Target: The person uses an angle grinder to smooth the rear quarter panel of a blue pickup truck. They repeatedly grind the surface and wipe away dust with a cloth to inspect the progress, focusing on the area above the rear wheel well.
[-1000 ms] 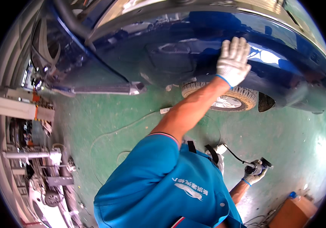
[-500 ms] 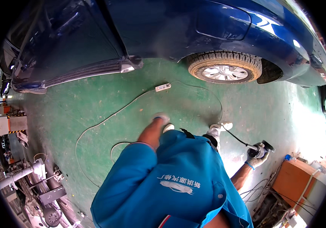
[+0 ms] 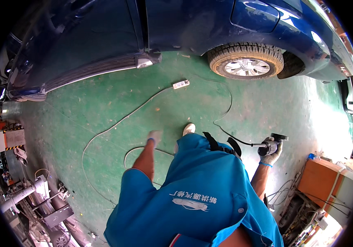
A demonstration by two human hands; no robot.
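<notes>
Disc grinder point(image 3: 268, 147), its dark head point(image 3: 280, 136) well apart from the glossy blue car point(image 3: 180, 29), sits grasped in the knit-gloved right hand point(image 3: 272, 158); what is finished or left does not show. The blurred left hand point(image 3: 155, 135) hangs over scuffed green floor point(image 3: 143, 109), its grip impossible to tell; beyond, a knobbly, tan-dusted tyre point(image 3: 244, 54) rings a spoked alloy wheel point(image 3: 247, 67)

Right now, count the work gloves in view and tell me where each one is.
2. One glove is on the left hand, blurred, over the green floor; the other glove is on the right hand, which grips the power tool. Others may be hidden.
</notes>
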